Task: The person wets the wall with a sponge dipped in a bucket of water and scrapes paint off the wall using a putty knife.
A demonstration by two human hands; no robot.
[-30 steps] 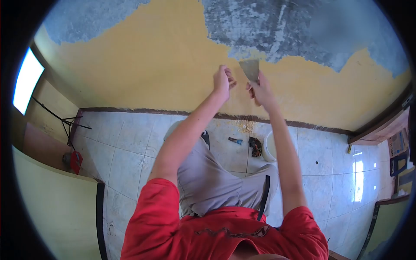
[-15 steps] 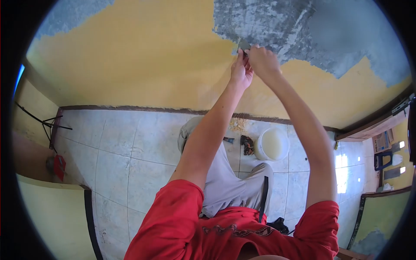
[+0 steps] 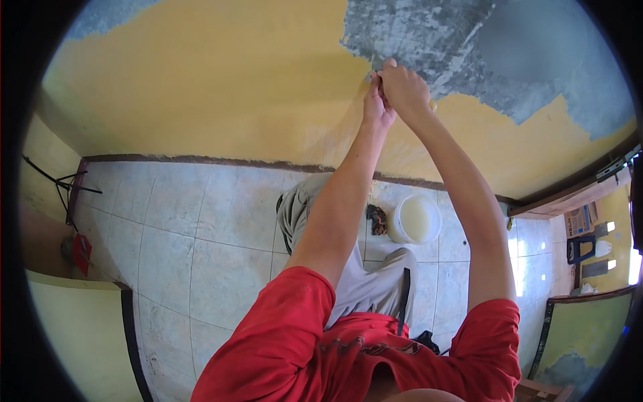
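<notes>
On the wall (image 3: 254, 87), yellow paint meets a bare grey patch (image 3: 429, 40) along a ragged edge. My right hand (image 3: 405, 88) is closed around a scraper at that edge; a little of its blade (image 3: 377, 65) shows beyond my fingers. My left hand (image 3: 379, 104) is held against the right one from below, its fingers curled and its thumb up near the blade. It seems to grip the scraper too, though my right hand hides most of the tool.
A white bucket (image 3: 416, 220) of cloudy liquid stands on the tiled floor (image 3: 228, 234) below the wall, with a dark crumpled thing (image 3: 376, 220) beside it. At the left are a black stand (image 3: 63, 184) and a red object (image 3: 82, 254). A cardboard box (image 3: 580, 221) is at the right.
The view has shifted slightly. Both hands remain together at the paint edge, and less of the scraper's blade shows. My left arm now covers the small tool and most of the paint scraps on the floor.
</notes>
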